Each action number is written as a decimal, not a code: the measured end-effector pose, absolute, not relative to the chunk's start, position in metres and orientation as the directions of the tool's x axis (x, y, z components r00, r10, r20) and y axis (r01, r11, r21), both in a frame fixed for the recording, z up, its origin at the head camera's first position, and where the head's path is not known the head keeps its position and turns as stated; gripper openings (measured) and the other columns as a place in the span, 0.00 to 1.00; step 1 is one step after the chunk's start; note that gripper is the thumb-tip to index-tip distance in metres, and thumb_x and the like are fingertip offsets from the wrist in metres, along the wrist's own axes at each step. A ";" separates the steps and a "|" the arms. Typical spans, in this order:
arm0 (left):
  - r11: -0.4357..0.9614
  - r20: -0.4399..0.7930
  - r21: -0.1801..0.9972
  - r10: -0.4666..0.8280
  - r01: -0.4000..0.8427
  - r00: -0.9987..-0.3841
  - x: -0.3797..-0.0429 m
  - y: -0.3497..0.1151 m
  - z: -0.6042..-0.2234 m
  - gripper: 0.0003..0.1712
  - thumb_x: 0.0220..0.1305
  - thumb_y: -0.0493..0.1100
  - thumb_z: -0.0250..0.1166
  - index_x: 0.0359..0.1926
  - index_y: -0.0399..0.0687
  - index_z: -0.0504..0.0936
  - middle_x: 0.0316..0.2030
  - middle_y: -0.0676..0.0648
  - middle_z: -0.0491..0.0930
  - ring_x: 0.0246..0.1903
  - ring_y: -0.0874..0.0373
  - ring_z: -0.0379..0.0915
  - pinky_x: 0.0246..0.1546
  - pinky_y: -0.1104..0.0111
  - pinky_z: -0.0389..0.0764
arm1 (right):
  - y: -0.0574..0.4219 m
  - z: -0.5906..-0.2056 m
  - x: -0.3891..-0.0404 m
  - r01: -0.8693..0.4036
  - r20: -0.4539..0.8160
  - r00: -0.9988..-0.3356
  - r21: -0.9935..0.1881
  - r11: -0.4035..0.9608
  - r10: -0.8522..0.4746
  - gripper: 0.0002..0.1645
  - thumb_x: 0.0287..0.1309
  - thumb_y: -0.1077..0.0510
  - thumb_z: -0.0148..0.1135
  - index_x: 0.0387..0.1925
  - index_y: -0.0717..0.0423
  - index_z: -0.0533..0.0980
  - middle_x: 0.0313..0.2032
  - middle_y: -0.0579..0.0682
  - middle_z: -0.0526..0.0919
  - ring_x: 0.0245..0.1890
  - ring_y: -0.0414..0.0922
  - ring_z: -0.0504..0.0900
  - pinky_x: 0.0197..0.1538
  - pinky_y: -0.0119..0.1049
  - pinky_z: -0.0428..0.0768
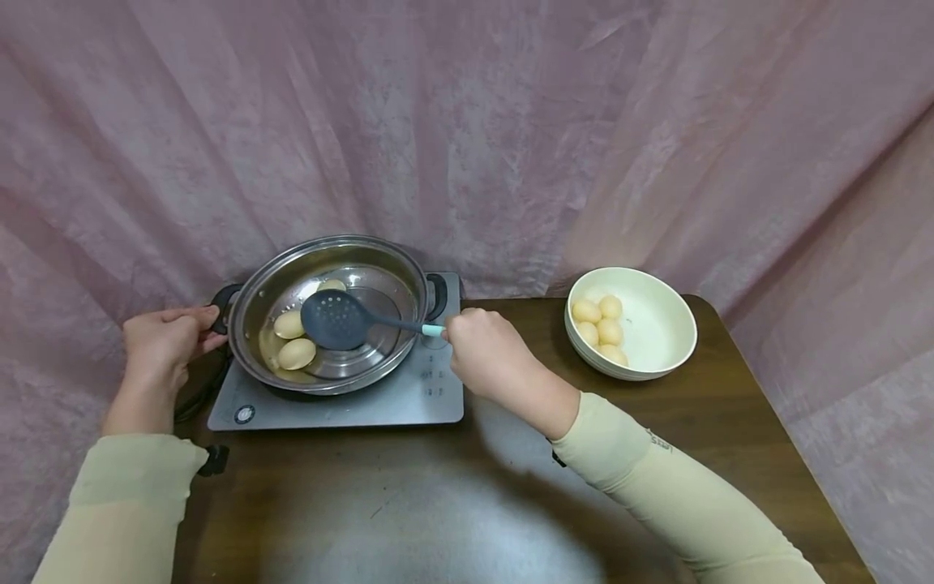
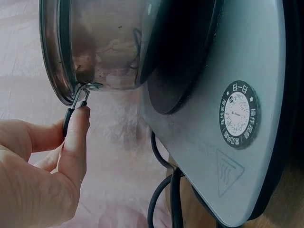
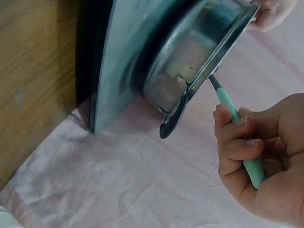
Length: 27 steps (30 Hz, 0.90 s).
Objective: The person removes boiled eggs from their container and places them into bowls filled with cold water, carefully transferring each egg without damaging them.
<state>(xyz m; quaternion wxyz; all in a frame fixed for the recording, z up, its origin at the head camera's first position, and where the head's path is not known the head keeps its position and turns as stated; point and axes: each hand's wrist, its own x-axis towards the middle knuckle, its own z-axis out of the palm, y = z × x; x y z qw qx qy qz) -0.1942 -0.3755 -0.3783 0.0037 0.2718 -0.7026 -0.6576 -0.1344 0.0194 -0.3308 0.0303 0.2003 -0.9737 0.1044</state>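
A wide stainless steel pot [image 1: 350,381] stands on the hob, with a few pale yellow, egg-shaped pieces [image 1: 296,354] in shallow clear liquid. My left hand [image 1: 164,341] pinches the pot's left black handle [image 1: 221,308] between thumb and fingers, also seen in the left wrist view. In my right hand [image 1: 487,350] is a skimmer [image 1: 337,319] with a dark, perforated head, gripped by its mint-green handle [image 3: 229,104]. The skimmer head is over the inside of the pot, beside the pale pieces; whether it touches the pot floor I cannot tell.
A flat grey induction hob [image 1: 328,411] lies under the pot. To the right, a cream bowl [image 1: 660,324] holds several pale round balls [image 1: 609,331]. Black cables [image 2: 175,194] run beside the hob's left side. A pink curtain [image 1: 467,146] hangs close behind the wooden table [image 1: 730,430].
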 end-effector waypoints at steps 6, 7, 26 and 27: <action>-0.042 -0.328 0.940 -0.380 -0.338 -0.865 -0.193 -0.375 -0.379 0.04 0.54 0.40 0.70 0.32 0.50 0.83 0.26 0.56 0.79 0.23 0.61 0.81 0.30 0.68 0.87 | 0.014 -0.331 -0.134 -0.420 0.078 -0.907 -0.200 0.885 -0.413 0.05 0.57 0.61 0.59 0.31 0.52 0.81 0.23 0.46 0.79 0.20 0.40 0.73 0.18 0.33 0.73; -0.038 -0.328 0.940 -0.382 -0.339 -0.864 -0.193 -0.375 -0.379 0.04 0.54 0.40 0.70 0.32 0.50 0.83 0.26 0.56 0.79 0.23 0.61 0.81 0.30 0.69 0.87 | 0.013 -0.331 -0.134 -0.423 0.072 -0.906 -0.202 0.883 -0.418 0.05 0.57 0.61 0.59 0.31 0.52 0.81 0.23 0.46 0.79 0.19 0.40 0.72 0.18 0.33 0.73; -0.017 -0.324 0.939 -0.384 -0.344 -0.865 -0.193 -0.375 -0.380 0.03 0.54 0.42 0.70 0.31 0.52 0.83 0.26 0.58 0.79 0.23 0.62 0.80 0.30 0.69 0.87 | 0.019 -0.320 -0.124 -0.399 -0.046 -0.897 -0.340 0.851 -0.439 0.15 0.65 0.56 0.54 0.22 0.51 0.78 0.16 0.43 0.73 0.16 0.38 0.67 0.16 0.27 0.68; -0.019 -0.322 0.940 -0.387 -0.342 -0.864 -0.193 -0.375 -0.380 0.03 0.54 0.42 0.70 0.30 0.52 0.84 0.26 0.58 0.79 0.22 0.62 0.81 0.30 0.70 0.87 | 0.019 -0.319 -0.125 -0.393 -0.051 -0.898 -0.352 0.849 -0.437 0.15 0.65 0.56 0.54 0.22 0.50 0.79 0.16 0.43 0.73 0.16 0.38 0.67 0.16 0.27 0.68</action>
